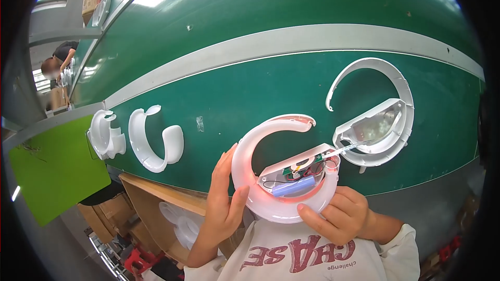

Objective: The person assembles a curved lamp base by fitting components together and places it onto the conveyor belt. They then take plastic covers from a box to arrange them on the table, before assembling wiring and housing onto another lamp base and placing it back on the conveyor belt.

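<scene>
A white C-shaped lamp housing is held at the table's near edge, glowing reddish at its lower left. Its open compartment shows a blue cylindrical battery, a green circuit board and thin wires. My left hand steadies the housing's left side, fingers stretched along the outer edge and thumb at the front. My right hand grips the lower right rim, thumb in front and fingers curled. A thin white strip runs from the compartment to a second C-shaped shell lying on the table.
Curved white shell pieces lie on the green table at left, with more shells beyond. A grey strip crosses the table. Below left stands a cardboard box holding clear rings. Another person works far left.
</scene>
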Available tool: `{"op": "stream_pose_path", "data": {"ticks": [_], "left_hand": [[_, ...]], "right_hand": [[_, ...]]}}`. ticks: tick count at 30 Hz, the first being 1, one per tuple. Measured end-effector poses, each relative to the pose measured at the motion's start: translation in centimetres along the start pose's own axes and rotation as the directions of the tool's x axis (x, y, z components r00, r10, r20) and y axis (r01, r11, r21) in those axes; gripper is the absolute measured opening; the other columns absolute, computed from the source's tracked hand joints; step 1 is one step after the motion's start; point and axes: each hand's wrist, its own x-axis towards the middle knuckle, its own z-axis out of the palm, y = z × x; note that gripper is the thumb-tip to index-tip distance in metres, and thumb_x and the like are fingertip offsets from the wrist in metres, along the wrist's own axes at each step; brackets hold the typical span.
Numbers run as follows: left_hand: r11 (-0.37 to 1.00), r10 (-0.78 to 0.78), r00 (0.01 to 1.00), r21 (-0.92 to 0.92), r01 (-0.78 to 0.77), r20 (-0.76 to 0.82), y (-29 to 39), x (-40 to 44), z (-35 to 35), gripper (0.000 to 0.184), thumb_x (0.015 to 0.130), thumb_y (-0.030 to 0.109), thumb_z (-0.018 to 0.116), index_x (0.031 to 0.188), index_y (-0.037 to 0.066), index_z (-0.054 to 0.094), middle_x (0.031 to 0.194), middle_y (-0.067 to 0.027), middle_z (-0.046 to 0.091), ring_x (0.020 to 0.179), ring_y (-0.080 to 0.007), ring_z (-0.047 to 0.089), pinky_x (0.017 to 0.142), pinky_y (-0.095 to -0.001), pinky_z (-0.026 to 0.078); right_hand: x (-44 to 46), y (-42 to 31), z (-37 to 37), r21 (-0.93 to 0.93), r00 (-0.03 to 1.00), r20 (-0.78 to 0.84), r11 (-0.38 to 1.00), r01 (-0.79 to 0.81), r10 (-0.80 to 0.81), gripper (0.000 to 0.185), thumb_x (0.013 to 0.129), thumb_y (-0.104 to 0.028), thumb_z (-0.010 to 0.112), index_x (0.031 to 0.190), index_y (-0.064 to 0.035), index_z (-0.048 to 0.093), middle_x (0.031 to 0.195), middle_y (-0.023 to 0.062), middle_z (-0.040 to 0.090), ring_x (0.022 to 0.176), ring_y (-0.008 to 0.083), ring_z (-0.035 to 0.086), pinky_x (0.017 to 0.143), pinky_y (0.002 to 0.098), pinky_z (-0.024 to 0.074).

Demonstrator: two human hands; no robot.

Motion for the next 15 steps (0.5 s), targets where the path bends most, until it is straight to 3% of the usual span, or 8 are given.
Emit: {"op": "stream_pose_path", "data": {"ticks": [1, 4, 7, 10, 11, 14, 15], "left_hand": [[0.999, -0.033, 0.999, -0.030, 0.033, -0.008, -0.2, -0.1, 0.5, 0.051, 0.101, 0.014, 0.044, 0.145, -0.008, 0.032, 0.149, -0.0245, 0.037, 0.139, -0.0402, 0.033, 0.116, -0.0477, 0.022], [0.981, 0.125, 0.988, 0.157, -0.110, -0.090, -1.8, 0.0, 2.0, 0.052, 0.100, 0.013, 0.042, 0.145, -0.010, 0.029, 0.149, -0.0269, 0.035, 0.139, -0.0424, 0.032, 0.116, -0.0484, 0.022], [0.977, 0.136, 0.986, 0.176, -0.117, -0.100, -1.8, -0.4, 2.3, 0.053, 0.100, 0.012, 0.041, 0.145, -0.012, 0.026, 0.149, -0.0281, 0.034, 0.138, -0.0440, 0.032, 0.115, -0.0486, 0.022], [0.986, 0.071, 0.992, 0.155, -0.054, -0.102, -0.7, -0.3, 2.0, 0.056, 0.099, 0.013, 0.046, 0.147, -0.009, 0.027, 0.148, -0.0256, 0.037, 0.138, -0.0395, 0.034, 0.115, -0.0465, 0.024], [0.991, 0.084, 0.991, 0.110, -0.072, -0.108, -0.5, 0.1, 1.8, 0.056, 0.099, 0.013, 0.048, 0.147, -0.008, 0.028, 0.148, -0.0247, 0.037, 0.138, -0.0383, 0.034, 0.114, -0.0458, 0.025], [0.992, 0.127, 0.985, 0.012, -0.127, -0.119, 0.1, 1.1, 0.8, 0.056, 0.098, 0.015, 0.052, 0.146, -0.005, 0.032, 0.148, -0.0220, 0.039, 0.138, -0.0353, 0.037, 0.114, -0.0438, 0.027], [0.987, 0.158, 0.981, 0.001, -0.159, -0.111, 0.2, 1.7, 0.4, 0.055, 0.097, 0.015, 0.053, 0.146, -0.004, 0.034, 0.147, -0.0212, 0.040, 0.137, -0.0346, 0.037, 0.113, -0.0434, 0.028]], "right_hand": [[0.0, 0.0, 0.1, -0.010, 1.000, -0.006, 1.000, -0.007, 0.007, 0.027, 0.068, -0.008, 0.068, 0.094, -0.0038, 0.071, 0.069, -0.0003, 0.055, 0.066, 0.0136, 0.058, 0.069, 0.0285, 0.0556], [-0.3, 0.0, 0.1, -0.035, 0.998, 0.058, 0.999, -0.019, 0.021, 0.030, 0.067, -0.008, 0.067, 0.096, -0.0049, 0.071, 0.070, -0.0017, 0.053, 0.066, 0.0138, 0.056, 0.068, 0.0284, 0.0537], [-1.3, -0.1, 0.2, -0.080, 0.997, 0.075, 0.997, -0.004, 0.010, 0.032, 0.067, -0.008, 0.066, 0.099, -0.0055, 0.072, 0.071, -0.0025, 0.050, 0.066, 0.0143, 0.054, 0.067, 0.0281, 0.0515], [-1.1, -0.9, -0.3, -0.048, 0.992, 0.010, 0.991, -0.126, 0.127, 0.034, 0.066, -0.009, 0.066, 0.099, -0.0054, 0.073, 0.072, -0.0023, 0.048, 0.067, 0.0148, 0.052, 0.068, 0.0275, 0.0503], [-1.3, -0.7, -0.7, 0.059, 0.988, -0.009, 0.986, -0.153, 0.154, 0.040, 0.069, -0.010, 0.069, 0.108, -0.0034, 0.068, 0.073, -0.0012, 0.052, 0.068, 0.0161, 0.056, 0.064, 0.0271, 0.0502], [-3.1, -1.2, -0.3, 0.141, 0.914, -0.101, 0.915, -0.379, 0.394, 0.049, 0.079, -0.021, 0.075, 0.118, 0.0005, 0.056, 0.075, 0.0020, 0.057, 0.064, 0.0158, 0.059, 0.055, 0.0269, 0.0496], [-3.3, -1.3, -0.4, 0.236, 0.858, -0.031, 0.838, -0.492, 0.512, 0.053, 0.081, -0.027, 0.076, 0.119, 0.0015, 0.052, 0.074, 0.0029, 0.057, 0.061, 0.0156, 0.059, 0.052, 0.0271, 0.0488]]}}
